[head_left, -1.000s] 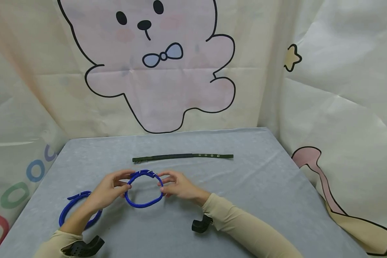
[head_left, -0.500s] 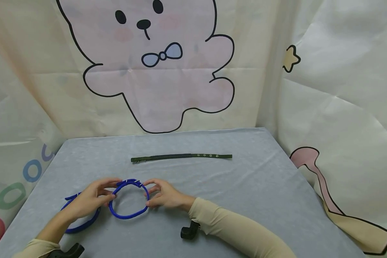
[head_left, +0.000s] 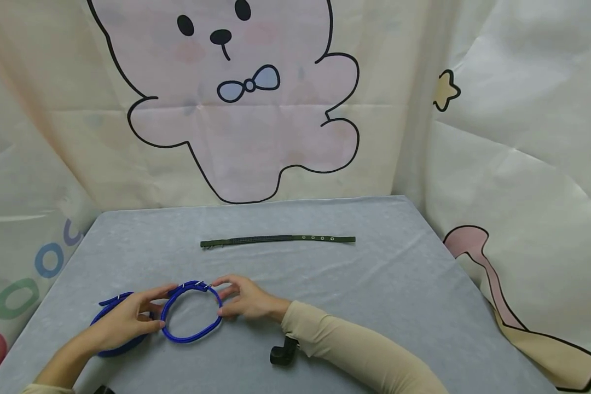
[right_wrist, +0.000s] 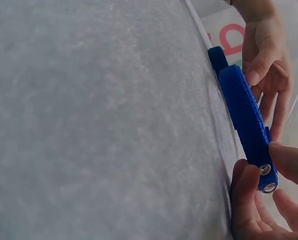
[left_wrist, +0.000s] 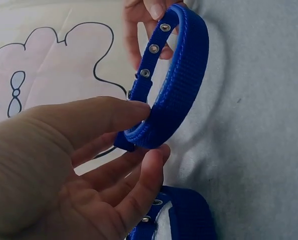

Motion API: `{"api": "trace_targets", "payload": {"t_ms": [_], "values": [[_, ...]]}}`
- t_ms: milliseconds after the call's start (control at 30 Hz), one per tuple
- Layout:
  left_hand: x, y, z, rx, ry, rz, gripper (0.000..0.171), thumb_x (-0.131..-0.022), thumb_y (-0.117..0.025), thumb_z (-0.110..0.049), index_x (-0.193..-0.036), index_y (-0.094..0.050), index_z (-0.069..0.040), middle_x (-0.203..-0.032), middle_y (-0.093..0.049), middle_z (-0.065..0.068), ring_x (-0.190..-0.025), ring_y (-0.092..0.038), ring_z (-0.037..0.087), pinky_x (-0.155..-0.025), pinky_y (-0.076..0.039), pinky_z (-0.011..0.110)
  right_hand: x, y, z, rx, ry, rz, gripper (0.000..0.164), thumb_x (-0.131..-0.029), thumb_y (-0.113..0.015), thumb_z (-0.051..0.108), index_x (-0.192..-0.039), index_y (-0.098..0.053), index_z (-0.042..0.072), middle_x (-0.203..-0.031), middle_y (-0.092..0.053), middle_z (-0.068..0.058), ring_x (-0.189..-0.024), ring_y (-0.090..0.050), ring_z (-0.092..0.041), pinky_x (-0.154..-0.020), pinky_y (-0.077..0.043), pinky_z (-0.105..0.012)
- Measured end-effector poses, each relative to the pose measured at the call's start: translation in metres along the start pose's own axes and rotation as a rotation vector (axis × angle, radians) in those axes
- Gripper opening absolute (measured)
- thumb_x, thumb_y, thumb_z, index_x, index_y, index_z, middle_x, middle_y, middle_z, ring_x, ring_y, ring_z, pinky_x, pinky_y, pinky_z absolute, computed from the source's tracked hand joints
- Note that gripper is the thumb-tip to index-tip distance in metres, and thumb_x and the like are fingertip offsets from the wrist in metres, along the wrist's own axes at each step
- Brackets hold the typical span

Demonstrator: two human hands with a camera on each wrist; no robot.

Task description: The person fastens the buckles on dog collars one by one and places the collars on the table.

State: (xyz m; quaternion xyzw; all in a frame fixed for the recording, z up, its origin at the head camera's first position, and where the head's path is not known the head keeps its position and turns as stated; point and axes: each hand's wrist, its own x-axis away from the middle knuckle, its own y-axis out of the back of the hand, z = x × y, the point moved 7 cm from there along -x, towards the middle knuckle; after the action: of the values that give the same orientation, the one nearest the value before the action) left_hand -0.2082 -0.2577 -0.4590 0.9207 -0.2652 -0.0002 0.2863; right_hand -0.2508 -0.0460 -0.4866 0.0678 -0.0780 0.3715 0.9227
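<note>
A blue webbing collar (head_left: 189, 339), closed into a loop, is held between both hands just above the table. My left hand (head_left: 120, 323) pinches its left side, thumb inside and fingers outside the band. On the opposite side, my right hand (head_left: 248, 300) grips the band between thumb and fingers. Metal eyelets show along the collar (left_wrist: 189, 65) in the left wrist view. Under and behind the left hand lies another looped blue collar (head_left: 123, 349), partly hidden by that hand.
A green collar (head_left: 276, 238) with eyelets lies stretched out straight toward the back of the table. Grey cloth covers the table (head_left: 354, 306). Printed curtains (head_left: 384, 137) stand behind it and at both sides.
Both hands have carried the looped blue collar left and nearer the front, up beside the other blue collar. The green collar has stayed put.
</note>
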Motion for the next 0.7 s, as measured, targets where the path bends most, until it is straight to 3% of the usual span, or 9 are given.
{"api": "trace_targets", "payload": {"t_ms": [300, 533, 700], "values": [[0.0013, -0.006, 0.0064, 0.01, 0.015, 0.02, 0.079, -0.09, -0.075, -0.01, -0.153, -0.031, 0.009, -0.148, -0.037, 0.044, -0.118, -0.06, 0.053, -0.079, -0.059, 0.03, -0.0027, -0.0061, -0.0034, 0.042, -0.009, 0.009, 0.055, -0.085, -0.072, -0.012, -0.134, -0.059, 0.008, -0.11, -0.068, -0.016, -0.07, -0.064, -0.012, -0.058, -0.051, -0.023], [-0.0002, -0.0071, 0.0066, -0.012, 0.042, 0.026, 0.081, -0.088, -0.076, -0.008, -0.153, -0.031, 0.009, -0.149, -0.036, 0.044, -0.117, -0.061, 0.051, -0.077, -0.059, 0.029, -0.0032, -0.0065, -0.0045, 0.133, 0.011, 0.03, 0.056, -0.087, -0.074, -0.006, -0.138, -0.057, 0.01, -0.107, -0.067, -0.007, -0.067, -0.064, -0.007, -0.055, -0.05, -0.021], [-0.0034, -0.006, 0.0052, -0.037, 0.048, 0.026, 0.08, -0.087, -0.076, -0.006, -0.152, -0.032, 0.01, -0.149, -0.035, 0.044, -0.117, -0.061, 0.052, -0.079, -0.06, 0.03, -0.0027, -0.0052, -0.0018, 0.125, 0.014, 0.022, 0.055, -0.086, -0.074, -0.009, -0.136, -0.059, 0.009, -0.104, -0.066, -0.008, -0.064, -0.062, -0.009, -0.051, -0.048, -0.02]]}}
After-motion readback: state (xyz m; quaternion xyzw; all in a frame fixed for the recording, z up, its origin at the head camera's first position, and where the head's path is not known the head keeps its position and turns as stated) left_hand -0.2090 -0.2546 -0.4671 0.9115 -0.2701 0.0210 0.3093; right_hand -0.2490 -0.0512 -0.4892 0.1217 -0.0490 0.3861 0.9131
